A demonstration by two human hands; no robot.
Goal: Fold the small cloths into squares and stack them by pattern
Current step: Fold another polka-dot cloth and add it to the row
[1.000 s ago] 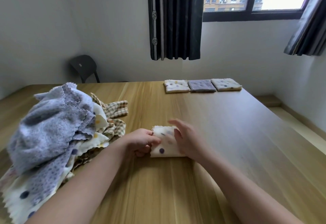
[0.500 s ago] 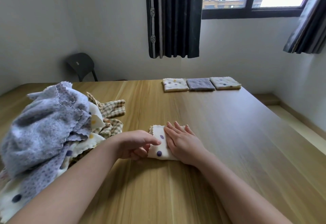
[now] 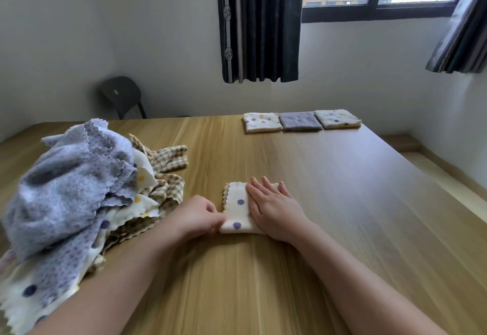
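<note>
**Q:** Where was the cloth (image 3: 238, 210) at this entry?

**A:** Flat on the table (image 3: 342, 203), just right of the pile (image 3: 73, 189) and apart from it. It was cream with purple dots, folded narrow. Its long axis ran away from the person.

**Q:** And the hands?

**A:** The right hand (image 3: 274, 210) lay flat with straight fingers, pressing the cloth's right half. The left hand (image 3: 200, 216) sat between pile and cloth, fingers curled, pinching the cloth's near left edge.

**Q:** Which relation governed the next move?

**A:** Judgement: the cloth was not yet square, so one fold across the long axis was due, near end to far end. Both hands touched it, but the left held an edge and so was better placed to lift. The stacks (image 3: 300, 121) lay far beyond the pile and to its right, so the right hand was nearer them. Could not tell which dotted stack matched.
</note>
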